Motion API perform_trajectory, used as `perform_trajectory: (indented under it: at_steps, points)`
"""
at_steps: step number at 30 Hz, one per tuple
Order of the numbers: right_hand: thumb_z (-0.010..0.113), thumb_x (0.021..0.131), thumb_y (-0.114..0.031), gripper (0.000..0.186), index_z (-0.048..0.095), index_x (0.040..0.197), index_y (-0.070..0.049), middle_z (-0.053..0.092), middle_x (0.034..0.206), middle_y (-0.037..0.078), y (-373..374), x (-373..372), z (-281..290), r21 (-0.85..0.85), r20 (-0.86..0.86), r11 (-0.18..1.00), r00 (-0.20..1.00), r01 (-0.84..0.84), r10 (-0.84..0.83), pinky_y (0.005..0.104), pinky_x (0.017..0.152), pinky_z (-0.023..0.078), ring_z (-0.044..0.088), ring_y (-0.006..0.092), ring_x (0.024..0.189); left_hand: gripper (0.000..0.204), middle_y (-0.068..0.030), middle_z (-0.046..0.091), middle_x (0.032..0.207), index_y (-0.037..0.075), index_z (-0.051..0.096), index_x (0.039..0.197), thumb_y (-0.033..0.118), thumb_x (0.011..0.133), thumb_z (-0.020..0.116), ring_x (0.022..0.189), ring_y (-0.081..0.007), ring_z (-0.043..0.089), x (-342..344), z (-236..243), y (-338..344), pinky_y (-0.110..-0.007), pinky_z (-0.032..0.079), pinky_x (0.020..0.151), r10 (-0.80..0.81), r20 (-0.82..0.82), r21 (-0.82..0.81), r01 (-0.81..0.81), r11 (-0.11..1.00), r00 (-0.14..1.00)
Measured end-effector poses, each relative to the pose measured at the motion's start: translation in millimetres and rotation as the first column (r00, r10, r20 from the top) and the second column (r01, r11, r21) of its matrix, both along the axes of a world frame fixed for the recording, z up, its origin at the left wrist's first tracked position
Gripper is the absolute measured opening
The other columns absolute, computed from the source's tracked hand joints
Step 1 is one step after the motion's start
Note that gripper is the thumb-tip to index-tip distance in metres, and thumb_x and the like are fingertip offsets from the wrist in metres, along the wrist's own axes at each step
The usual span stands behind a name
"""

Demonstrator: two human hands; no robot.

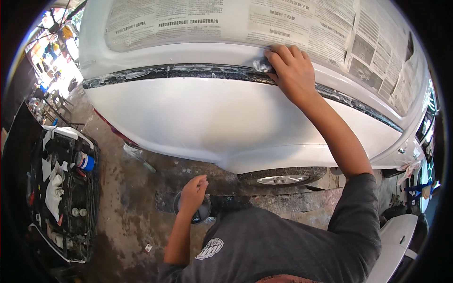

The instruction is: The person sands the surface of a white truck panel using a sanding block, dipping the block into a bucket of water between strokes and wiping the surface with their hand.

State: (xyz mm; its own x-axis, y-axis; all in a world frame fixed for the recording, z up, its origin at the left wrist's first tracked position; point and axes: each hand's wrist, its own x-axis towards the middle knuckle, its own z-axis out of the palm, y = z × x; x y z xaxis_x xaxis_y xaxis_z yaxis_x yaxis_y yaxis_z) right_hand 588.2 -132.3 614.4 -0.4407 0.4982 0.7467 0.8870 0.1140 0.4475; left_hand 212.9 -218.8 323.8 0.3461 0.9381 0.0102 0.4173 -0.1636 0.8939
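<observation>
White metal of a car (165,113) fills the space ahead, with newspaper (198,23) covering its windows. The person's right hand (291,70) has its fingers gripping a wet grey pad (261,66) at the white-smeared black strip (188,71). The left hand (192,194) appears above a dark bucket (209,210), fingers curled; whether they hold anything cannot be told. The bucket stands between the person and the car, left of a wheel (283,180). Further left, a black car part (92,207) carries a blue tin (87,162) and crumpled white material (54,194).
</observation>
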Motion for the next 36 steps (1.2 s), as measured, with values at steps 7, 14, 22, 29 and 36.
perform_trajectory:
  at_steps: [7, 14, 22, 29, 36]
  points:
    - [0.090, 0.069, -0.022, 0.050, 0.063, 0.110, -0.015, 0.063, 0.118, 0.001, 21.6, -40.9, -3.4, -0.027, -0.038, 0.999, 0.999, -0.027, 0.026, 0.0397, 0.086, 0.049, 0.061, 0.0247, 0.105, 0.031, -0.0171, 0.075, 0.120, 0.004, 0.070, 0.131, 0.021, 0.104, 0.067, 0.110, -0.0279, 0.074, 49.9, 51.3, 21.9, -0.038, 0.059, 0.090, -0.122, 0.117, 0.094, 0.111, 0.989, 0.986]
    - [0.088, 0.067, -0.018, 0.047, 0.066, 0.109, -0.016, 0.064, 0.115, 0.000, -48.1, 33.2, 2.1, 0.012, -0.138, 0.998, 0.989, 0.059, -0.057, 0.0406, 0.084, 0.049, 0.062, 0.0256, 0.103, 0.034, -0.0171, 0.066, 0.134, 0.004, 0.068, 0.134, 0.015, 0.102, 0.070, 0.108, -0.0307, 0.068, 52.1, 87.5, 54.0, -0.039, 0.057, 0.091, -0.061, 0.050, 0.379, 0.038, 0.925, 0.997]
    - [0.083, 0.073, -0.011, 0.033, 0.066, 0.102, -0.011, 0.065, 0.110, 0.008, -135.6, 3.4, -129.1, -0.487, -0.532, 0.778, 0.841, -0.398, 0.097, 0.0451, 0.079, 0.053, 0.066, 0.0318, 0.097, 0.045, -0.0137, 0.059, 0.142, 0.003, 0.065, 0.138, 0.018, 0.096, 0.075, 0.131, -0.0377, 0.054, 193.5, 264.1, 101.1, -0.050, 0.043, 0.112, -0.102, -0.126, 0.934, 0.153, 0.324, 0.987]
    - [0.072, 0.091, -0.031, 0.026, 0.074, 0.102, -0.008, 0.074, 0.105, 0.016, -239.3, 96.9, -350.2, -0.936, -0.348, 0.256, 0.744, -0.241, -0.570, 0.0521, 0.085, 0.056, 0.072, 0.0394, 0.102, 0.051, -0.0131, 0.059, 0.142, 0.003, 0.063, 0.140, 0.021, 0.094, 0.077, 0.133, -0.0350, 0.054, 252.1, 264.4, 109.3, -0.050, 0.044, 0.114, 0.017, -0.223, 0.956, 0.215, 0.198, 0.975]
    - [0.071, 0.094, -0.036, 0.040, 0.076, 0.124, -0.010, 0.075, 0.118, 0.022, -317.8, 152.8, -376.9, -0.862, -0.409, 0.203, 0.401, -0.465, -0.819, 0.0521, 0.097, 0.056, 0.070, 0.0441, 0.112, 0.049, -0.0150, 0.061, 0.139, 0.003, 0.064, 0.140, 0.008, 0.092, 0.071, 0.127, -0.0372, 0.059, 202.8, 269.4, 130.3, -0.047, 0.049, 0.109, 0.190, -0.244, 0.954, 0.201, 0.221, 0.951]
